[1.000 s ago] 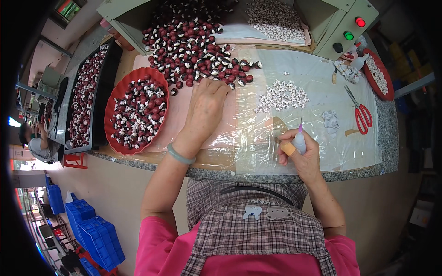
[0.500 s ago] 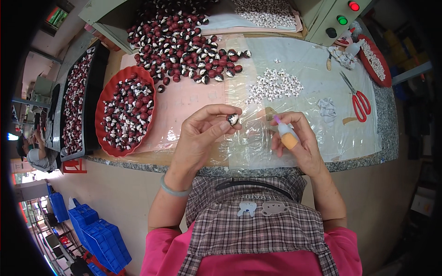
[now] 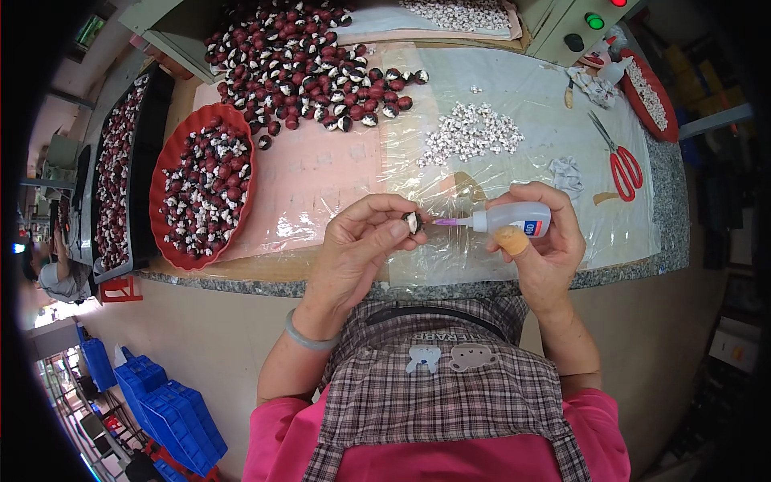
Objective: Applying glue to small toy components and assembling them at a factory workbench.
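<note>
Between the fingertips of my left hand point(image 3: 361, 245) is a small black-and-white ball point(image 3: 413, 222). My right hand point(image 3: 546, 249), with a tan finger cot on its thumb, is closed round a clear squeeze bottle point(image 3: 514, 217). The bottle lies sideways, and its thin purple nozzle point(image 3: 451, 222) points left, its tip at or very near the ball. Whether any liquid comes out is too small to see. Beyond my hands, a spread of small white pieces with dark spots point(image 3: 474, 132) lies on the plastic-covered bench. A heap of dark red, black and white balls point(image 3: 313, 80) is at the far left.
A red scalloped tray point(image 3: 161, 201) of balls and white pieces stands at left, beside a long black bin point(image 3: 132, 177). Red-handled scissors point(image 3: 625, 170) and crumpled tissue point(image 3: 566, 177) lie right. A red dish point(image 3: 671, 124) holds more white pieces. Another person point(image 3: 63, 273) sits far left.
My right hand has turned the squeeze bottle level, bringing its nozzle leftward to the ball. The ball stays pinched in my left hand. The whole view has shifted slightly.
</note>
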{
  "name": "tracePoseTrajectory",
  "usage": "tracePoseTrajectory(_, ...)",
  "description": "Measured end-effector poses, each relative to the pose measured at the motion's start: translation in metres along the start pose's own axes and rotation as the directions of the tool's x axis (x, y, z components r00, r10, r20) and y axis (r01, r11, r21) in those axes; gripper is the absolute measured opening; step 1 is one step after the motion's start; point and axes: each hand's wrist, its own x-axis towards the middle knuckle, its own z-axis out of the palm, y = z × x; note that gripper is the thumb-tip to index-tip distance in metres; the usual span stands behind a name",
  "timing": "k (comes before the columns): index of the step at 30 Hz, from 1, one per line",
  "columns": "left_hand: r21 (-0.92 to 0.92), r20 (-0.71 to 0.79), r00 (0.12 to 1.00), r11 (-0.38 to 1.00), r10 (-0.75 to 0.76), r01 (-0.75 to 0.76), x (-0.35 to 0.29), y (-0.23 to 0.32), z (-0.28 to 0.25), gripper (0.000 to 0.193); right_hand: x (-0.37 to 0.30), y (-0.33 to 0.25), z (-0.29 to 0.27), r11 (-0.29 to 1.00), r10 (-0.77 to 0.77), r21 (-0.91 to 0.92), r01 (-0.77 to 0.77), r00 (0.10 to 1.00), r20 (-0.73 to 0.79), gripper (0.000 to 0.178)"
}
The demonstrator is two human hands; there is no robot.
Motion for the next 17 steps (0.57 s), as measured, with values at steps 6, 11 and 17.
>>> tracePoseTrajectory(6, 0.069, -0.035, 0.999, 0.997, -0.016, 0.018, -0.0008, -0.0003, 0.0031, 0.020, -0.0036, -0.0029, -0.0005, 0.964, -0.153, -0.213, 0.162, 0.986, 0.061, 0.042)
tracePoseTrajectory(11, 0.105, -0.035, 0.999, 0.994, -0.020, 0.023, -0.0003, -0.0017, 0.0020, 0.019, -0.0048, -0.0044, 0.0021, 0.938, -0.189, -0.288, 0.193, 0.981, 0.042, 0.040)
tracePoseTrajectory(17, 0.080, -0.033, 0.999, 0.997, -0.020, 0.023, 0.0004, -0.0028, 0.0006, 0.018, -0.0046, -0.0037, 0.0038, 0.908, -0.216, -0.353, 0.226, 0.974, 0.071, 0.038)
